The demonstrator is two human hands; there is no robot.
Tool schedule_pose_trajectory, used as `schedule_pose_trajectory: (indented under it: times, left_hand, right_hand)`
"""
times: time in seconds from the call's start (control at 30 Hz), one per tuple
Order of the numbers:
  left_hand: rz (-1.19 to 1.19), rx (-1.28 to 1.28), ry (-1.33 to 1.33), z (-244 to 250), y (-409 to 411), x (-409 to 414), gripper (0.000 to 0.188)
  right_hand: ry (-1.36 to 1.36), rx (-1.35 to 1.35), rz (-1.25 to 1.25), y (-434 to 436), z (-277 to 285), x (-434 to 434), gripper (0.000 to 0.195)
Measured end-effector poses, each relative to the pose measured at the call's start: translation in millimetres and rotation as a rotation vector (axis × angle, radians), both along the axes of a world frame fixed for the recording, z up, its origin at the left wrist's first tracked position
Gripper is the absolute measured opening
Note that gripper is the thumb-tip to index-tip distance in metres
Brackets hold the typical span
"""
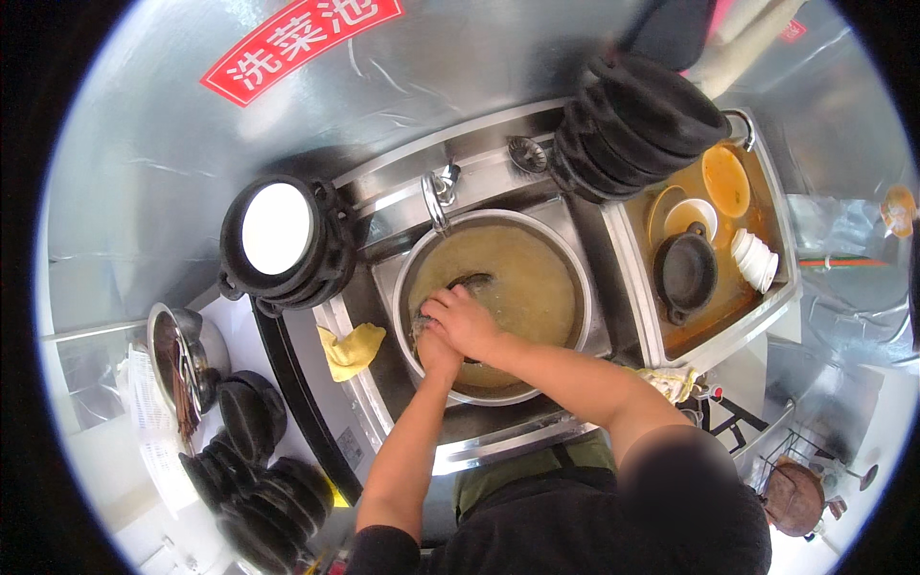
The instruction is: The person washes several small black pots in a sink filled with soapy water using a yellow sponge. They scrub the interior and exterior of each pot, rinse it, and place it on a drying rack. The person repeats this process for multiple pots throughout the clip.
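Murky brown water fills a round metal basin [586, 309] set in a steel sink. Both hands are together at its left side. A black pot [471, 280] lies mostly under the water, with only bits of its dark edge showing. My left hand [438, 353] reaches down at the basin's left and grips the pot's edge, its fingers partly hidden. Crossing over it, my right hand [463, 320] has its fingers bent against a greyish, rough scrubber-like patch [419, 325]. Whether the right hand holds that patch is unclear.
A faucet [433, 201] overhangs the basin. Stacked black pots [632, 136] stand back right; another stack [295, 287] stands left. A yellow cloth [351, 351] drapes the left edge. The right sink [672, 345] holds dishes in orange-brown water. More black pots [259, 496] lie lower left.
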State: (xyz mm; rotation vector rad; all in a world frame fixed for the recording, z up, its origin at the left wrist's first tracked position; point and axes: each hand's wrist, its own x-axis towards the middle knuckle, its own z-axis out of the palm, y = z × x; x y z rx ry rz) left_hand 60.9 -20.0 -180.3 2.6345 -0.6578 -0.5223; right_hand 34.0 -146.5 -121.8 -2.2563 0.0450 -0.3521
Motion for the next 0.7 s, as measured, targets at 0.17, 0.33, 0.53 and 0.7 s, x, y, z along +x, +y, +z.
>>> schedule_pose_trajectory:
  times: [0.17, 0.33, 0.53, 0.7]
  left_hand:
    - [0.311, -0.048, 0.123, 33.5, -15.5, -19.8, 0.043]
    - [0.328, 0.058, 0.203, 47.7, -24.7, -16.7, 0.054]
    - [0.357, 0.131, 0.198, 60.2, -33.7, -4.4, 0.051]
    - [0.013, 0.207, 0.175, 34.8, -31.1, -2.5, 0.049]
  right_hand:
    - [0.293, 0.027, -0.315, -30.6, -44.3, 4.9, 0.022]
    - [0.672, 0.299, -0.512, -77.3, -71.6, 5.6, 0.03]
    - [0.437, 0.136, -0.388, -58.8, -45.9, -9.1, 0.027]
    - [0.223, 0.18, -0.09, -17.9, -7.7, -4.8, 0.024]
